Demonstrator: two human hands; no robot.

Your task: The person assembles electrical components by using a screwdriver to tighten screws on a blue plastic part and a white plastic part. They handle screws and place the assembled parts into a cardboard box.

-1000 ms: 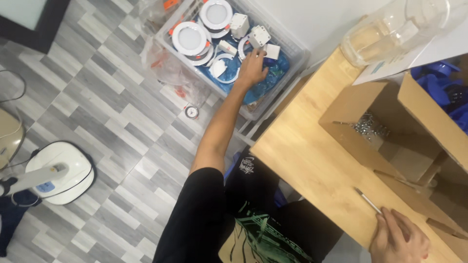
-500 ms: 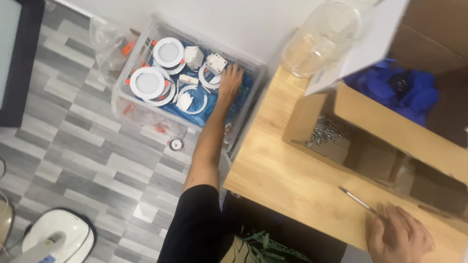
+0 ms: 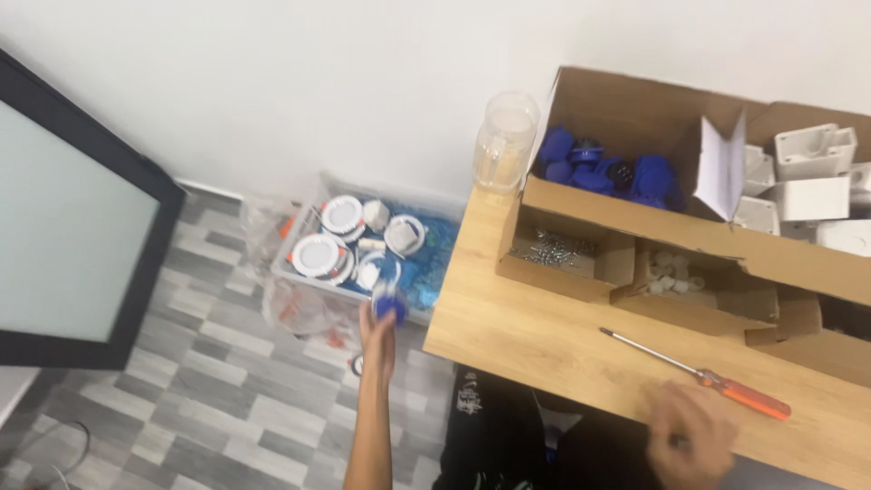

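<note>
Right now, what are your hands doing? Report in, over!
Left hand raised over the floor, grip shut on a small blue part. Right hand blurred at the table edge, grip unclear, beside the orange-handled screwdriver. Nothing between them.

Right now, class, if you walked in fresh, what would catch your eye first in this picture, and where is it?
Probably the left hand, raised above the grey floor and holding a small blue part, in front of the clear bin of round white fittings by the wall. Next, the orange-handled screwdriver lying on the wooden table near the blurred right hand, and the cardboard box of blue pieces behind.
</note>
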